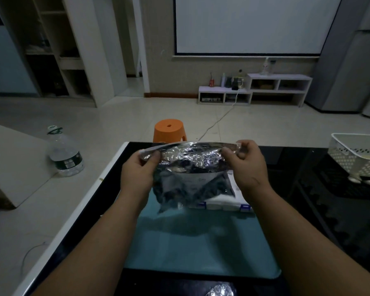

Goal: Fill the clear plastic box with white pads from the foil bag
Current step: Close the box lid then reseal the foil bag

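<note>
Both hands grip the foil bag (190, 167) by its top corners.
The left hand (137, 169) and right hand (247, 165) pinch the rim; I'd spread the mouth evenly and keep it over the clear plastic box (224, 205), which lies below on the worktop (297, 210).

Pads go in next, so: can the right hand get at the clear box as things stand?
Probably not yet. The right hand pinches a top corner of the foil bag, the left hand pinches the other, and the bag hides most of the clear box.
</note>
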Demonstrator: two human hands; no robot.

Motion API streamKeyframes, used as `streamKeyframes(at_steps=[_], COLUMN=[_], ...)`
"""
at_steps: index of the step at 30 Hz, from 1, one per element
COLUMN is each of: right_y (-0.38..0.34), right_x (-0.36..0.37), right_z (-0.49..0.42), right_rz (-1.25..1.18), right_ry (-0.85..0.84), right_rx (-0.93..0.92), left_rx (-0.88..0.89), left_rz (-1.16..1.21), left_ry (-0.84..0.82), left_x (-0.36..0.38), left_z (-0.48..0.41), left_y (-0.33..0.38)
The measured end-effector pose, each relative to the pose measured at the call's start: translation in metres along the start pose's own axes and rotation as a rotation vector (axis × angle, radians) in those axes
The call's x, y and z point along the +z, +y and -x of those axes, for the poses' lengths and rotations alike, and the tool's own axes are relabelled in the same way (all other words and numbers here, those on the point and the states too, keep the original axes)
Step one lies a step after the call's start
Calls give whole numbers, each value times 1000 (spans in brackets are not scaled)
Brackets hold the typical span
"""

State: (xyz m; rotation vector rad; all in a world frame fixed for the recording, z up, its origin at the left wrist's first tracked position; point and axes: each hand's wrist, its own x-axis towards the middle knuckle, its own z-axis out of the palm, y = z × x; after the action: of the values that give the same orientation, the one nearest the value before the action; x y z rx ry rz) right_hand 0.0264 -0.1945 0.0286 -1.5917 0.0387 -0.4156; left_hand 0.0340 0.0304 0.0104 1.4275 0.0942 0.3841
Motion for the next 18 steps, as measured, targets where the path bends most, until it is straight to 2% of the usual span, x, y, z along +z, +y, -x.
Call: streamKeyframes(at_steps=[2, 6, 11, 15, 18], right_y=[2, 7, 12, 10, 12], right_x=[-1, -3, -1, 1, -1], right_z=[-1, 1, 1, 4, 4], right_rz=[10, 173, 279, 312, 364], right_ry=[-39, -268, -175, -329, -308], right_rx=[1, 127, 168, 334, 356], left_rx=[-52, -154, -208, -263, -250], left_rz=[71, 136, 101, 159, 154], left_ry=[64, 125, 159, 198, 223], left_x=[3, -1, -4, -5, -9], left_z=[-3, -6, -8, -12, -12], left_y=[2, -1, -4, -7, -7])
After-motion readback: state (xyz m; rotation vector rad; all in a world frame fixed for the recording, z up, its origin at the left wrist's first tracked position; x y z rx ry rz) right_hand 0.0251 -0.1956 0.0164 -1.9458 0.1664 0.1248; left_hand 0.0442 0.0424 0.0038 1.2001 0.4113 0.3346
